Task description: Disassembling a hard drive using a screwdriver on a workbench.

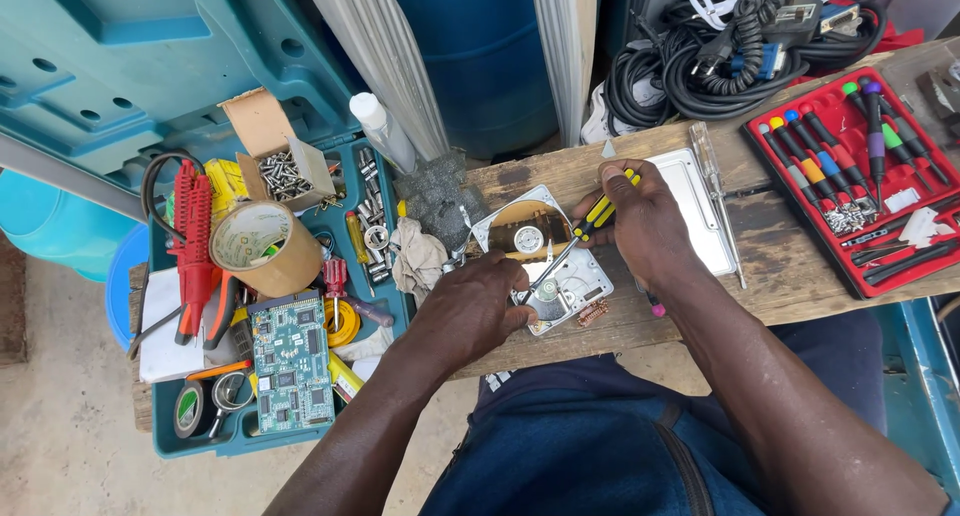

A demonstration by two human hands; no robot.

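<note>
**Opened hard drive under the screwdriver**

An opened hard disk drive (540, 266) lies at the centre of the wooden desk (780, 266), its platter exposed. The left hand (470, 311) presses down on the drive's 7 o'clock corner, fingers curled over its edge, grasping nothing else. The right hand (640, 216), at 2 o'clock from the drive, is closed around a yellow-and-black screwdriver (578, 238) whose tip touches the drive's inside. A metal cover plate (700, 201) lies just beyond the right hand. At 3 o'clock sits a red screwdriver set (860, 176); at 9 o'clock, a teal toolbox (250, 431) holds a green circuit board (290, 361) and a tape roll (265, 246).
</note>
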